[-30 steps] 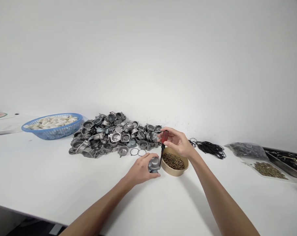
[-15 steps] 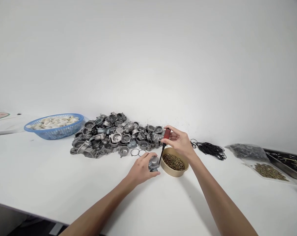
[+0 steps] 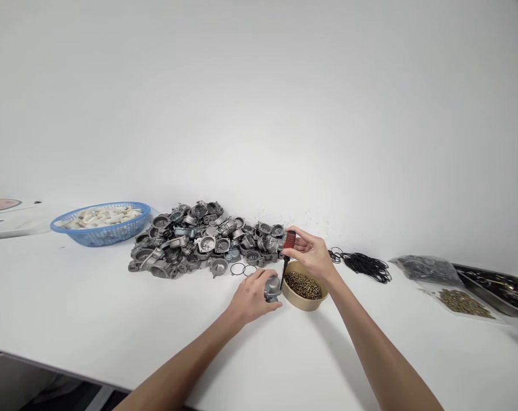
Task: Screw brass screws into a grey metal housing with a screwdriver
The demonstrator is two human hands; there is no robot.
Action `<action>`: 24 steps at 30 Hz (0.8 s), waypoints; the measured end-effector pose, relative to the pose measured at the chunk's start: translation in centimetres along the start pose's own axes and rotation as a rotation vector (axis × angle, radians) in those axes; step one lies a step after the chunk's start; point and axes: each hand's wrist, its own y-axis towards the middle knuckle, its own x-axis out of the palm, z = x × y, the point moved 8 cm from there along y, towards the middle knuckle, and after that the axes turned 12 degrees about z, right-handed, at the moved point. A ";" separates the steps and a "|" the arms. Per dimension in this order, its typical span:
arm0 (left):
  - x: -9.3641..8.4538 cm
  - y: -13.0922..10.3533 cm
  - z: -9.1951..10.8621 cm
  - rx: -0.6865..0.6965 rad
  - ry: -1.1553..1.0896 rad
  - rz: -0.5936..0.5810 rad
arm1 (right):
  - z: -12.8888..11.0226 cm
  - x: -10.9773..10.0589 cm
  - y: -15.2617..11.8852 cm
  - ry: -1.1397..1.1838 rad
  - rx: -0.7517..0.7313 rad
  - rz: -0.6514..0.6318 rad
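Note:
My left hand [image 3: 253, 297] grips a grey metal carburetor bowl [image 3: 273, 287] on the white table, its fingers closed around the left side. The red handle of a screwdriver [image 3: 289, 241] is held in my right hand [image 3: 312, 254]. Its dark shaft points down, and the tip meets the right edge of the bowl; the exact contact is too small to make out. Right beside the bowl stands a tan round tub [image 3: 305, 303] filled with small brass-coloured screws [image 3: 304, 285]. Two thin black rubber rings [image 3: 244, 269] lie just behind my left hand.
A heap of grey metal bowls [image 3: 207, 244] lies along the wall. Left of it stands a blue basket [image 3: 100, 235] of whitish parts. To the right are a bundle of black rings [image 3: 365, 265], a plastic bag [image 3: 428, 269], a pile of small screws [image 3: 466, 302] and a metal tray [image 3: 494, 294].
The view has shifted slightly. The screwdriver's handle sits a little lower and more upright, and the fingers of my right hand have moved around it. My left hand keeps its hold on the bowl.

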 end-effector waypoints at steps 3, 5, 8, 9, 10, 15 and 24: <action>-0.2 -0.1 0.1 0.009 -0.035 -0.017 | -0.1 -1.4 -0.3 -0.031 0.028 0.042; -0.5 -0.1 -0.2 -0.015 -0.116 -0.036 | -0.1 -3.6 -0.7 -0.016 0.027 0.113; -0.6 -0.1 -0.8 -0.083 -0.234 -0.134 | 1.2 -8.2 -2.0 -0.039 0.015 0.337; -0.6 -0.1 -1.0 -0.099 -0.260 -0.173 | 2.0 -9.5 -2.7 -0.067 0.016 0.396; -0.5 -0.1 -1.1 -0.109 -0.278 -0.201 | 2.9 -10.3 -3.5 -0.097 0.008 0.430; -0.7 0.1 -1.5 -0.178 -0.322 -0.194 | 7.6 -11.0 -6.5 -0.336 -0.011 0.395; -0.5 0.2 -1.8 -0.159 -0.505 -0.296 | 7.6 -9.0 -7.2 -0.622 -0.134 0.157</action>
